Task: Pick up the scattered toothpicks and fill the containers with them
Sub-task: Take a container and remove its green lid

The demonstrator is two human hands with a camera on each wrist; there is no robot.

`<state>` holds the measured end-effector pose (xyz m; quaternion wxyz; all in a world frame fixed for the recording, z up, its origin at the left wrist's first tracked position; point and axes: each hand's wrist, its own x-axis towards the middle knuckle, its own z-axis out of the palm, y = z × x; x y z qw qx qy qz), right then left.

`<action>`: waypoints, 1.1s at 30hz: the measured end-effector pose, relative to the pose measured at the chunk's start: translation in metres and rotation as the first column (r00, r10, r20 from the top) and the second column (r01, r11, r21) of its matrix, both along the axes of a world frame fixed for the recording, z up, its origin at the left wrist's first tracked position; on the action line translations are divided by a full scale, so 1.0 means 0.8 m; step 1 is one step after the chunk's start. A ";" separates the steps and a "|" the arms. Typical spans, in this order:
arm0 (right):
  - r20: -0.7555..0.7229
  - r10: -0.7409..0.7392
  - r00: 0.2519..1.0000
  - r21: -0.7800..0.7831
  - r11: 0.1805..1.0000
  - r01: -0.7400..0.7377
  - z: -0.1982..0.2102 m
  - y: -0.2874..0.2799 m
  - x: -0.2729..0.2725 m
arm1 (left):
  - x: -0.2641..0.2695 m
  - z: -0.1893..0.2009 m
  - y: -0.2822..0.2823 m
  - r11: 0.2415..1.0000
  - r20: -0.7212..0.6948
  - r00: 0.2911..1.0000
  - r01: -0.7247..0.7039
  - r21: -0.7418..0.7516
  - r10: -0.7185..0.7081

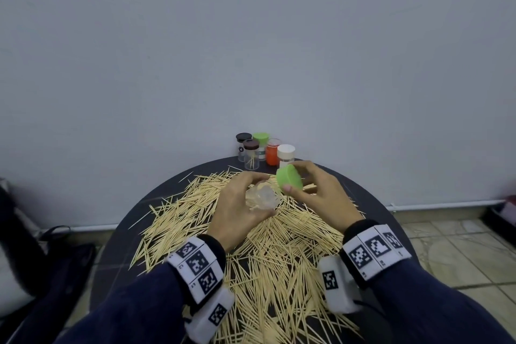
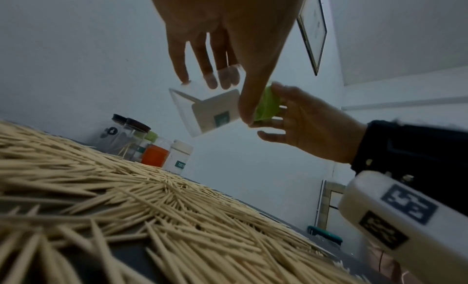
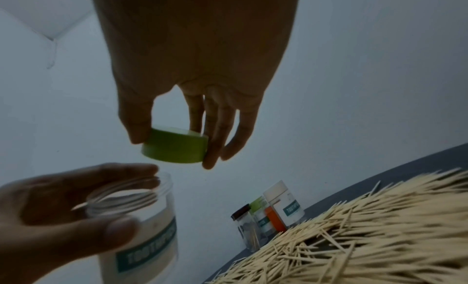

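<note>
A thick heap of thin, pale wooden toothpicks (image 1: 268,246) with pointed ends lies criss-crossed over most of a round, dark, matte table (image 1: 156,195).

Above the heap, toward the left, the left hand (image 1: 237,204) holds a clear plastic jar (image 1: 262,197) off the table, tilted. The jar is a smooth cylinder with a threaded open mouth and a white label with a green band. The thumb and curled fingers wrap round its wall; in the left wrist view the fingertips show through the clear plastic. What is inside the jar cannot be told.

Just to the right, the right hand (image 1: 318,195) pinches a round green plastic cap (image 1: 289,177), smooth and shallow, between the thumb on one side and the fingers on the other. The cap sits just beside the jar's mouth, apart from it, as the right wrist view shows. The remaining fingers are loosely bent.

At the far edge of the table, against the plain wall, a cluster of small jars stands upright and close together: two clear ones with dark lids (image 1: 250,154), the nearer with a few toothpicks in it, one with a green lid (image 1: 261,142), an orange one (image 1: 271,154), and a white-lidded one (image 1: 286,154) at the right.
</note>
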<state>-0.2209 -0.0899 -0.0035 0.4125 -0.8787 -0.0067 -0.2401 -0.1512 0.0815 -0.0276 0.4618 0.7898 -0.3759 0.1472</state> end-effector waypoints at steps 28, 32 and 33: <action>-0.498 -0.615 0.611 -0.580 0.760 0.293 -0.026 -0.154 -0.019 | -0.001 -0.008 -0.005 0.981 -0.152 0.975 0.176 0.082 -0.162; -0.541 -0.670 0.508 -0.628 0.724 0.286 -0.033 -0.167 -0.025 | -0.001 -0.008 -0.006 0.979 -0.165 0.975 0.171 0.109 -0.152; -0.557 -0.665 0.498 -0.628 0.729 0.271 -0.035 -0.169 -0.026 | -0.001 -0.008 -0.006 0.979 -0.168 0.974 0.170 0.109 -0.151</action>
